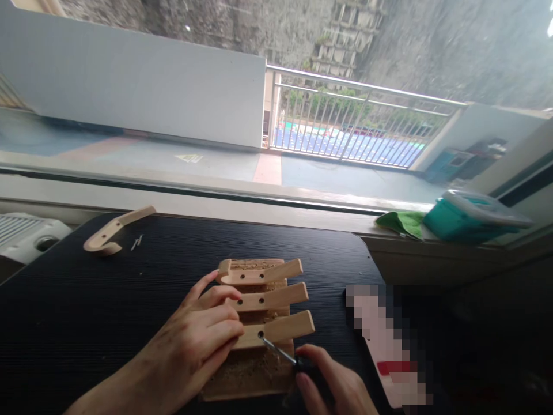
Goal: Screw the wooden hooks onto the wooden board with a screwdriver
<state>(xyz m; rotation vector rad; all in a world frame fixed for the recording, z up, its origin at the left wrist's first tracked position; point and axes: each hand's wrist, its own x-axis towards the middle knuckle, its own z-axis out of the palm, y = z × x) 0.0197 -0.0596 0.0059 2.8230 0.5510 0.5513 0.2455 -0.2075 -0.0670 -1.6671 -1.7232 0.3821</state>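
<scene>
Farthest left, a white ribbed unit (23,233) sits just off the corner of the black ribbed surface (86,300). Near the surface's far edge lies a loose wooden hook (113,231), curved end toward the left, with a small metal pin (137,242) just beside it. Between this hook and the forearm a wide stretch of bare surface is open.

At the middle, the left hand (199,340) reaches in from the lower left. Its fingers (224,314) are spread apart and pressed flat on the left ends of the middle hook (276,298) and the lowest hook (285,327). The top hook (263,272) lies free above them. All three lie side by side across a wooden board (250,377) dusted with sawdust, and their right ends jut past the board's right edge.

The screwdriver (279,351) slants up and to the left, its tip in the hole of the lowest hook. The right hand (334,389), at the bottom edge of the view, has its fingers clamped on the dark handle.

Right of that hand a pixelated patch (389,346) lies close by, leaving little room on that side. The surface's rounded far-right corner ends under the window sill (259,202), where a green cloth (400,222) and a teal lidded box (464,222) rest, well apart from the hands.
</scene>
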